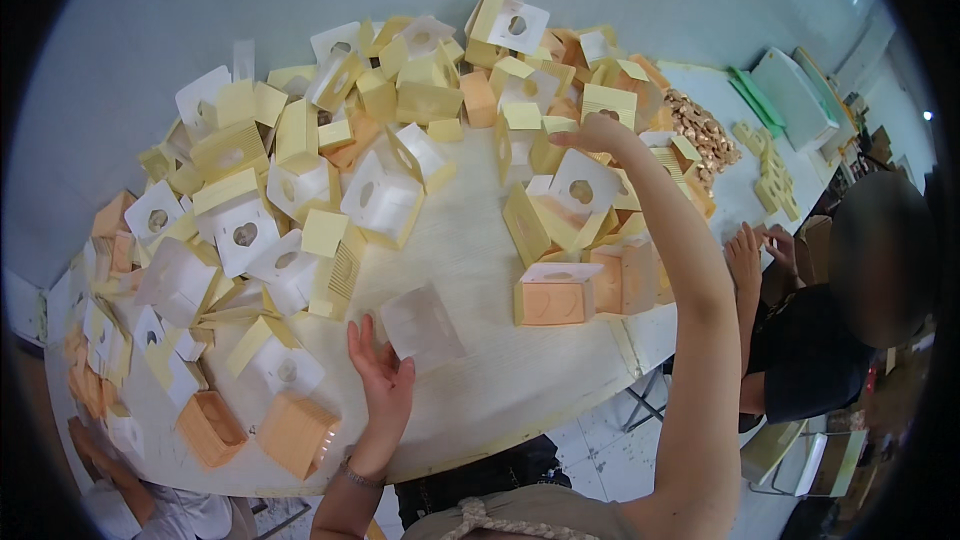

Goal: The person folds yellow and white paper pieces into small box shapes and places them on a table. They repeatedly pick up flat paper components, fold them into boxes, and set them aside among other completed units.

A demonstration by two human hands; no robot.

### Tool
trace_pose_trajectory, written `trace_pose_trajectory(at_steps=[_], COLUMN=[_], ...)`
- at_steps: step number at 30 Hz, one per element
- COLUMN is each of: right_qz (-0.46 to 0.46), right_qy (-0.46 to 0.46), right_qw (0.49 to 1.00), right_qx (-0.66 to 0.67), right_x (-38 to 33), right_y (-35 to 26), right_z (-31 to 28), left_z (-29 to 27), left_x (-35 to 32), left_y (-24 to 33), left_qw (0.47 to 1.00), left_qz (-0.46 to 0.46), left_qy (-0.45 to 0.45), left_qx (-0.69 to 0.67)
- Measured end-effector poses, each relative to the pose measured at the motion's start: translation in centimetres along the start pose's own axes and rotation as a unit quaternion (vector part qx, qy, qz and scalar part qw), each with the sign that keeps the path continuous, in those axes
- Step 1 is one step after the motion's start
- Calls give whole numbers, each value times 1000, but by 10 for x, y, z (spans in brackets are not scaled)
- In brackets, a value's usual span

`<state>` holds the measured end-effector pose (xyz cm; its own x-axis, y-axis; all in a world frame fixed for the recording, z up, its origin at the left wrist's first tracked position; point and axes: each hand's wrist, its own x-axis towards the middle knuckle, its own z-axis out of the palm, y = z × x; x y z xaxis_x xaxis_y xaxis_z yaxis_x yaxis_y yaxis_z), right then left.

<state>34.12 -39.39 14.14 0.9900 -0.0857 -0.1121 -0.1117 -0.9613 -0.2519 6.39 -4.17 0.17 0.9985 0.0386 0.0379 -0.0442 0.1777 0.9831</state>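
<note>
My left hand (383,380) is over the near part of the table with its fingers stretched out and apart. Right beside it, a translucent pale sheet (425,325) rests on the tabletop; I cannot tell whether the hand touches it. My right hand (598,134) reaches far across into a heap of pale yellow folded boxes. Its fingers are partly hidden, next to a ribbed yellow box (609,103). Below that hand stands an opened box with a heart-shaped cutout (580,192) in its white inner side. An orange box (553,302) sits nearer to me.
Many open yellow boxes (240,235) crowd the table's left and back. Two orange boxes (297,432) lie at the near left edge. Gold-coloured pieces (700,130) are heaped at right, by yellow cut-out strips (772,180). A co-worker's hands (745,255) are at the right edge; another person's arm (110,470) shows lower left.
</note>
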Motion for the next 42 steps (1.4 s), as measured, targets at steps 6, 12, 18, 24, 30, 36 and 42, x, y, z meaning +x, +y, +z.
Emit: trace_pose_trajectory(at_steps=[6, 12, 18, 24, 30, 36, 42], right_qz=[-114, -494, -436, -145, 3, -36, -146], right_qy=[58, 236, 248, 375, 112, 95, 23], right_qw=[983, 836, 855, 882, 994, 992, 969], right_qx=[133, -43, -133, -245, -8, 79, 199], right_x=[-27, -117, -139, -62, 119, 157, 54], right_y=[-36, -79, -91, -39, 2, 2, -88], right_z=[9, 5, 10, -40, 10, 52, 5], left_z=[-15, -27, -42, -57, -44, -48, -46], left_x=[-1, 24, 59, 83, 117, 166, 155], left_y=[-13, 2, 37, 9, -4, -8, 2], left_qw=[996, 976, 946, 940, 933, 918, 915], left_qz=[60, -18, 18, 5, 12, 26, 32], left_qy=[50, 142, 201, 229, 280, 336, 300], left_qx=[51, -161, -252, -253, -227, -208, -269])
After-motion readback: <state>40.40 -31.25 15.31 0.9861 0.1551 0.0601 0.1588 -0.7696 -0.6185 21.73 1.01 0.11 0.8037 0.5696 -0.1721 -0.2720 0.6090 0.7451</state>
